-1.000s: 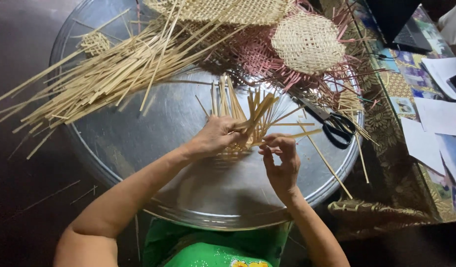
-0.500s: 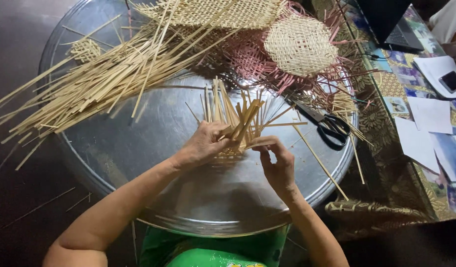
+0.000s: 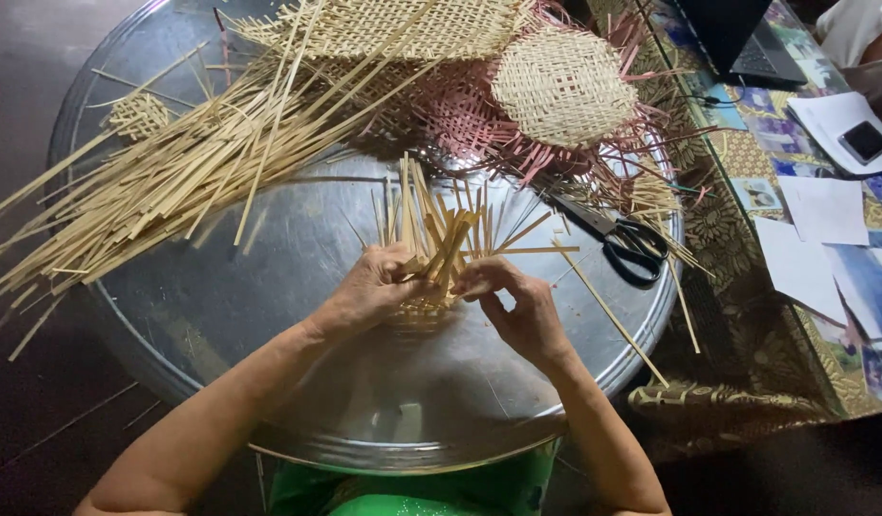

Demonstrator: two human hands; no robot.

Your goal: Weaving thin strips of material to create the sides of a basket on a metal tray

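Note:
A small half-woven piece of pale bamboo strips (image 3: 439, 244) stands on a large round metal tray (image 3: 298, 287), its loose strip ends fanning upward. My left hand (image 3: 369, 287) grips the piece from the left at its base. My right hand (image 3: 517, 306) pinches strips on the piece's right side, fingers bent around them. Both hands touch the weaving near the tray's middle.
A big pile of loose bamboo strips (image 3: 173, 172) lies across the tray's left. Woven mats, one round (image 3: 563, 84) and one pink (image 3: 460, 119), lie at the back. Black-handled scissors (image 3: 618, 239) rest right of my hands. Papers (image 3: 823, 210), a phone (image 3: 863, 141) and a laptop (image 3: 737, 33) sit at right.
Both hands have kept working the same woven piece, with the fingers shifting on the strips; the strip ends have fanned slightly differently. Nothing else has moved.

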